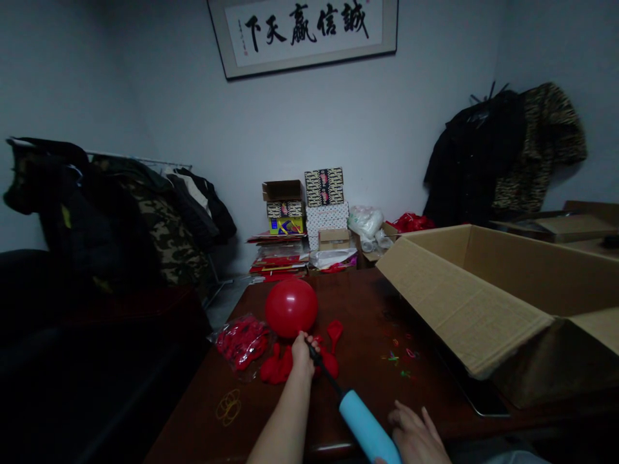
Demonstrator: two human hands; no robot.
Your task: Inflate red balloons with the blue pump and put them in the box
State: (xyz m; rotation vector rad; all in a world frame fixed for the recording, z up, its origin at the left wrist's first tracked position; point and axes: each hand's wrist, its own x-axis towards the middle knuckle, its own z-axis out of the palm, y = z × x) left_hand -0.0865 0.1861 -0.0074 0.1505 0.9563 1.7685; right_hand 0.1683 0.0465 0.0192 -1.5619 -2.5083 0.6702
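Dark wooden table (367,303) stretches ahead, a swollen red balloon (291,308) above its middle, deflated balloons (275,364) beneath. Left hand (302,354) reaches forward, fingers (300,345) closed round the balloon's neck on a blue pump (365,428) (black nozzle (322,370)). Right hand (416,438) sits at the near edge, its fingers spread just beside the pump; any grip is hidden.
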